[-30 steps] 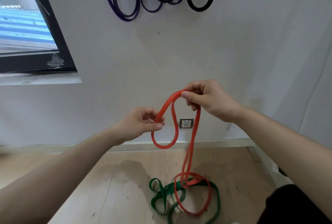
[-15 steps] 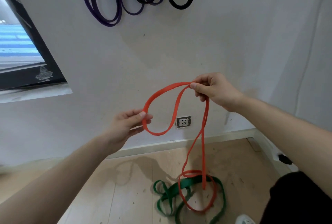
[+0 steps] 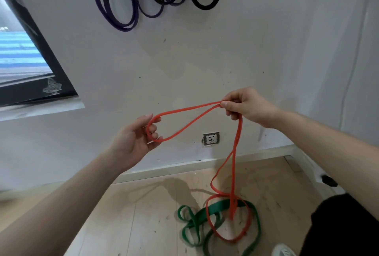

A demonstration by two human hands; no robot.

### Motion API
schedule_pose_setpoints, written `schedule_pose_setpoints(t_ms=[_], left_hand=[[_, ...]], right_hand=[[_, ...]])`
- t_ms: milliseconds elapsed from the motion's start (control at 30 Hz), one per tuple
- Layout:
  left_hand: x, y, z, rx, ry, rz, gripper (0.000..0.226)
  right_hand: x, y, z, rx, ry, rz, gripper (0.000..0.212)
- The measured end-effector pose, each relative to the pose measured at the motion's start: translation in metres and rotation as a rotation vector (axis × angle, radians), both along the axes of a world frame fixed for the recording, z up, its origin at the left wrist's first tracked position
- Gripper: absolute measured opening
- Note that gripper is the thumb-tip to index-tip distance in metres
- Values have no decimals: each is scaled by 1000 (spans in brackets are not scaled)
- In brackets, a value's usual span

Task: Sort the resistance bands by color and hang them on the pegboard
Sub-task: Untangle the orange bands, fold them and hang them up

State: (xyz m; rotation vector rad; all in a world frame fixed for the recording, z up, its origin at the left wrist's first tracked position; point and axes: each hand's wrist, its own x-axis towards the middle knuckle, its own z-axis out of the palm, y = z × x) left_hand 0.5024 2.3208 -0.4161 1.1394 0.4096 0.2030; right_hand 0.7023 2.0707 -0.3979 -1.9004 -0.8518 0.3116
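Red band (image 3: 190, 108) stretches between both hands: the right hand (image 3: 249, 106) pinches 2 strands of it between thumb and forefinger, its other fingers curled, while the left hand (image 3: 131, 143), half open, has its bent fingers (image 3: 153, 127) hooked through the loop's end. Below the right hand the band hangs to the floor, its lower loop lying on the green bands (image 3: 215, 207). Well above both hands, purple bands (image 3: 123, 27) and a black band (image 3: 205, 7) hang on the wall.

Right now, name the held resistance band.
The thin red rubber band, in left hand and right hand; the flat green band lies on the floor; dark ones hang.
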Motion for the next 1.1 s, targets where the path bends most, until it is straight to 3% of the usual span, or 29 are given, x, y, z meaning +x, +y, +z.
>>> schedule_pose_setpoints(t_ms=[67,167,300,367,500,633,800,933,1100], left_hand=[[0,2,-5,195,64,23,21],[-2,3,-15,694,215,-54,25],[1,-11,-21,939,307,-118,46],[5,-20,-18,952,246,-117,55],[9,-43,-10,965,67,-311,42],[6,-50,-6,977,13,-396,25],[3,-43,2,974,-80,-345,25],[3,-40,8,972,-131,-241,26],[-1,-29,23,791,-252,2,29]], right_hand=[[-1,-1,0,-15,-2,23,15],[-9,2,0,-49,-15,84,13],[-27,13,1,-79,-50,178,11],[-37,19,1,-100,-74,235,11],[-51,27,-1,-154,-97,340,12],[-56,29,-1,-161,-75,410,9],[-50,29,-10,-225,36,483,13],[-51,38,-21,-249,65,489,4],[-48,45,-38,-287,123,523,7]])
